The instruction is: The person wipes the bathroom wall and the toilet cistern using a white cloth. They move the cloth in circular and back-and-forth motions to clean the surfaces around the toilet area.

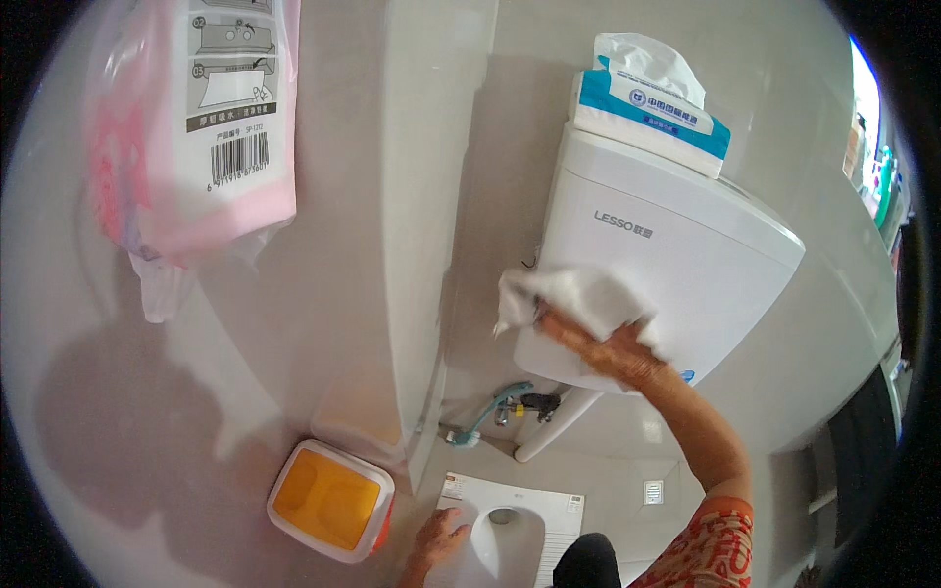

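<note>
My right hand (608,351) grips a white cloth (588,297) and presses it on the front of a white toilet cistern (676,269), near its lower left edge. The cloth is bunched and slightly blurred. Low in the picture, my left hand (441,536) hangs with loose fingers apart and nothing in it. Behind that hand lies a white squat toilet (559,519) set in the floor. On top of the cistern sits a blue and white tissue pack (647,122), with a tissue sticking out.
A pink and white plastic package (225,186) hangs on the wall at upper left. Below it stands a bin (328,500) with an orange lid. A green brush (480,416) and a valve (534,404) are beside the white flush pipe (557,423). A floor drain (653,492) lies right.
</note>
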`<action>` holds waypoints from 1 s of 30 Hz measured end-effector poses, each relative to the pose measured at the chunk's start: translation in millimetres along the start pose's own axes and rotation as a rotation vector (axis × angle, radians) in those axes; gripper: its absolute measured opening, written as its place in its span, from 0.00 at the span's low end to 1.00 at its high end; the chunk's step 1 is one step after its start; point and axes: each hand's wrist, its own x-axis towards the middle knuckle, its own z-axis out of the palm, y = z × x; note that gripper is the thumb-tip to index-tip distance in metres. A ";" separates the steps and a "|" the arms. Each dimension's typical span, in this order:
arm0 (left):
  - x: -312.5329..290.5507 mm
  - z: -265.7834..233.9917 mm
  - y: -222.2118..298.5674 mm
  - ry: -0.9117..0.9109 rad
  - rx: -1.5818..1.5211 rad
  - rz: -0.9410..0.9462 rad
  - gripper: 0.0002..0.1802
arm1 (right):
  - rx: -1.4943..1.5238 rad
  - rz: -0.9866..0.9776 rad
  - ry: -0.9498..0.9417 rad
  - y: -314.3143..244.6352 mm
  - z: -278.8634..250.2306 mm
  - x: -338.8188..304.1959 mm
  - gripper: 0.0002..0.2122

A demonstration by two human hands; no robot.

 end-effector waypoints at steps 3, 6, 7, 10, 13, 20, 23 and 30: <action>-11.4 -25.8 42.1 0.044 0.002 -0.050 0.25 | 0.480 0.021 -0.131 -15.7 15.2 -15.3 0.25; -32.5 -47.3 35.7 0.156 -0.132 -0.041 0.23 | 1.251 0.553 -0.266 17.9 -24.4 25.9 0.26; -44.3 -50.1 20.5 0.193 -0.145 -0.014 0.23 | 0.957 0.535 -0.115 26.0 -23.6 31.4 0.23; -78.7 -89.6 73.7 0.271 -0.293 -0.275 0.19 | 0.331 0.600 0.183 42.8 -26.5 18.8 0.20; -132.4 -96.0 19.4 0.375 -0.091 -0.410 0.20 | 0.420 0.781 0.478 38.8 -10.9 24.8 0.19; -209.7 -41.1 -11.5 0.429 0.304 -0.836 0.20 | 0.495 0.478 0.363 41.6 -17.4 42.2 0.23; -237.4 -12.0 -15.8 0.380 0.379 -0.979 0.20 | 0.445 0.747 0.440 58.3 -21.3 25.7 0.23; -275.0 37.0 -20.4 0.318 0.423 -1.142 0.20 | 0.251 0.969 0.597 60.9 7.7 -52.7 0.28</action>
